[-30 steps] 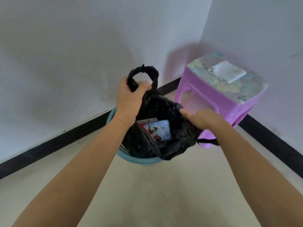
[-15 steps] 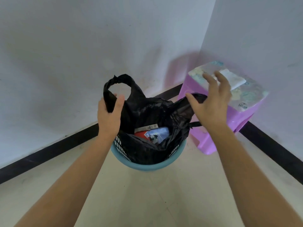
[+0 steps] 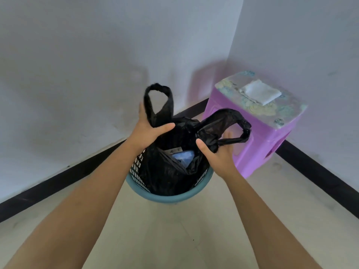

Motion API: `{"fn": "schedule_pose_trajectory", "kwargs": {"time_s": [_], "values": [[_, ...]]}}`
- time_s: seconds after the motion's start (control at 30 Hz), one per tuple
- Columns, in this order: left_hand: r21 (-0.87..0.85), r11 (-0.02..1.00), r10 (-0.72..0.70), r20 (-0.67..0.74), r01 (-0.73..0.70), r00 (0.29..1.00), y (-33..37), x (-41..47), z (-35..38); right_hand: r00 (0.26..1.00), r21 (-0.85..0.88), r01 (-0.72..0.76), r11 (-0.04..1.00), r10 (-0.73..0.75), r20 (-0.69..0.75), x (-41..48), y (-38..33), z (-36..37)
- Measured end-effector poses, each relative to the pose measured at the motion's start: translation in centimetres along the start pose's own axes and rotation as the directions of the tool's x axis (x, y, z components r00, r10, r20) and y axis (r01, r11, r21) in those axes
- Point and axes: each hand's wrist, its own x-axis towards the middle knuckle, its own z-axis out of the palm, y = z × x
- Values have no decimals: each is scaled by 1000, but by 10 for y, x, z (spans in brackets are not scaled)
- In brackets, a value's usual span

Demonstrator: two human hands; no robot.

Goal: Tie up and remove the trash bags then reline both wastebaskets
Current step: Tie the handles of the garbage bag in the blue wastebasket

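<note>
Below both hands, seated in the teal wastebasket: black trash bag, mouth open. Gripping its upright handle loop with left hand, clutching the other loop with right hand, just beside a purple stool.

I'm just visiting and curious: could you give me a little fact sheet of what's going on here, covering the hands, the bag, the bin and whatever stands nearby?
Left hand: grips the left handle loop of the trash bag
Right hand: grips the right handle loop
Bag state: open, handles not yet tied, sitting in the wastebasket
Inside bag: a blue packet shows
Nearby: purple stool in the corner, tissue pack on top
</note>
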Motion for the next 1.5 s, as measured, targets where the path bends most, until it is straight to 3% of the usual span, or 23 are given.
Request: {"fn": "schedule_pose_trajectory", "kwargs": {"time_s": [0.1, 0.2, 0.3, 0.33, 0.4, 0.5, 0.6, 0.7, 0.83, 0.9, 0.93, 1.0, 1.07, 1.13, 1.3, 1.43, 1.5], "values": [[-66, 991, -106, 101, 113, 989, 11, 15, 9, 998, 37, 63, 997, -64, 23, 22, -6, -2], [61, 997, -49, 132, 42, 990, 18, 12, 15, 999, 273, 42, 961, -40, -12, 22, -25, -5], [144, 990, -38, 225, 6, 974, 7, 4, 13, 1000, 374, 3, 927, -8, 12, 22, -35, -7], [162, 987, -35, 208, 1, 978, 4, 1, 11, 999, 397, -16, 918, 3, 32, 24, -38, -8], [167, 986, 17, 42, -24, 999, 3, -4, 7, 998, 395, -17, 919, -11, 67, 25, -42, -9], [-117, 993, -17, -242, -12, 970, 13, -9, 0, 992, 320, 56, 946, -89, 88, 30, -48, -5], [-384, 923, -47, -188, -30, 981, 29, -18, -8, 967, 179, 82, 980, -122, 225, 30, -59, 2], [-392, 917, 35, -96, -70, 995, 25, -25, -13, 927, -3, 152, 988, -142, 347, 29, -66, 11], [-146, 978, 164, 88, -150, 982, 18, -37, -15, 895, -95, 221, 971, -162, 416, 22, -80, 14], [-158, 972, 167, -60, -174, 984, 24, -41, -11, 873, -226, 328, 918, -203, 443, 15, -84, 14], [-246, 960, 100, -160, -137, 982, 24, -39, -11, 866, -290, 393, 873, -245, 436, 12, -83, 14], [-538, 841, -56, -202, -63, 978, 30, -35, -12, 843, -317, 495, 809, -358, 401, 7, -67, 13], [-621, 784, -99, -155, -19, 983, 31, -35, -12, 822, -253, 528, 810, -414, 390, 4, -44, 10], [-570, 822, -55, -88, -4, 995, 26, -39, -13, 840, -223, 488, 844, -385, 383, 3, -26, 6], [-432, 899, 19, 191, 66, 981, 10, -43, -26, 956, -101, 175, 979, -144, 257, 0, -30, -4], [-493, 863, -28, 166, 108, 986, 9, -46, -21, 948, -53, 202, 978, -181, 263, -5, -38, -5], [-482, 862, -49, 226, 155, 973, 9, -50, -16, 926, -23, 264, 964, -246, 286, -9, -39, -1]]}}
